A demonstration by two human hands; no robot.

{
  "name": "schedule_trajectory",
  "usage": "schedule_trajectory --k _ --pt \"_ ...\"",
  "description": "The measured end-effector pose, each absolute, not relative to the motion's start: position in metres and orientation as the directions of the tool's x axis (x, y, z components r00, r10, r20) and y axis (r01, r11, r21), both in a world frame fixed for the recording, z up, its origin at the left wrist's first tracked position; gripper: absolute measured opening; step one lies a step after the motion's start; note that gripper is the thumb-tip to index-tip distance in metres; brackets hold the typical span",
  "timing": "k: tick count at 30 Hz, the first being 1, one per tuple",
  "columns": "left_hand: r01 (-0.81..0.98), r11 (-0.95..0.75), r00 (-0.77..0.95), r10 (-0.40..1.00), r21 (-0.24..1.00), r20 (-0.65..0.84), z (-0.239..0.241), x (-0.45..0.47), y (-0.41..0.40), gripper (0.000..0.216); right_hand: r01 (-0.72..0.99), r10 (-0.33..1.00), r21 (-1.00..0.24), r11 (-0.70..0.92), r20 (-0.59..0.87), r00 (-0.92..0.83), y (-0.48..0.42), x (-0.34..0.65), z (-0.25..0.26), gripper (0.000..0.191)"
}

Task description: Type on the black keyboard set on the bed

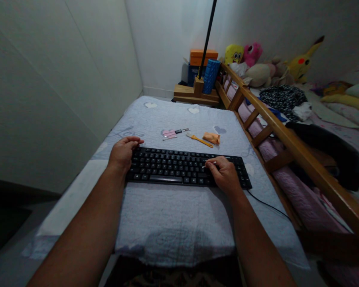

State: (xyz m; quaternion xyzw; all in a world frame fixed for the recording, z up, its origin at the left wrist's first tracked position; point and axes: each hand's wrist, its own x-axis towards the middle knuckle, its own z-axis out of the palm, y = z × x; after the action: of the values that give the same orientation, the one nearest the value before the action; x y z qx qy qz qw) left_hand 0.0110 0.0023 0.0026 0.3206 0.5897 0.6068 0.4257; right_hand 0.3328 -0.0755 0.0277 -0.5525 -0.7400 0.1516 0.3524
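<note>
Keyboard (173, 166), black and full-width, lies flat in the middle of the cloth-covered tabletop (173, 217), its long side running left to right and its space bar towards the near side. A black cable (271, 205) leaves its right end and runs over the pale cloth towards the right edge.

The right hand (224, 172) is over the right part of the keys, its grip closed on a thin white stick (204, 166) pinched between thumb and forefinger. One end of the stick points left and down, at or just above the keys; contact is too small to tell. The left hand (122, 154) rests at the far left corner of the keyboard with fingers curled; whether its grip holds anything, I cannot tell.

Beyond the keyboard, on the far side, lie a black-handled tool (179, 131) with a metal tip, a thin pale stick (170, 138) just near of it, a brush (201, 140) with a yellow-orange handle, and a small crumpled orange packet (211, 138) just right of the brush. Along the right side runs a wooden rail (265, 115), with plush toys (253, 54) far beyond it.
</note>
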Motion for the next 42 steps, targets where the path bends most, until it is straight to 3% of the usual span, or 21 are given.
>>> schedule_trajectory --k 42 --pt "-0.118 0.055 -0.427 0.898 0.992 -0.101 0.0015 0.0099 0.0030 0.015 0.669 0.933 -0.654 0.354 0.291 -0.209 -0.0784 0.3283 0.0294 0.019"
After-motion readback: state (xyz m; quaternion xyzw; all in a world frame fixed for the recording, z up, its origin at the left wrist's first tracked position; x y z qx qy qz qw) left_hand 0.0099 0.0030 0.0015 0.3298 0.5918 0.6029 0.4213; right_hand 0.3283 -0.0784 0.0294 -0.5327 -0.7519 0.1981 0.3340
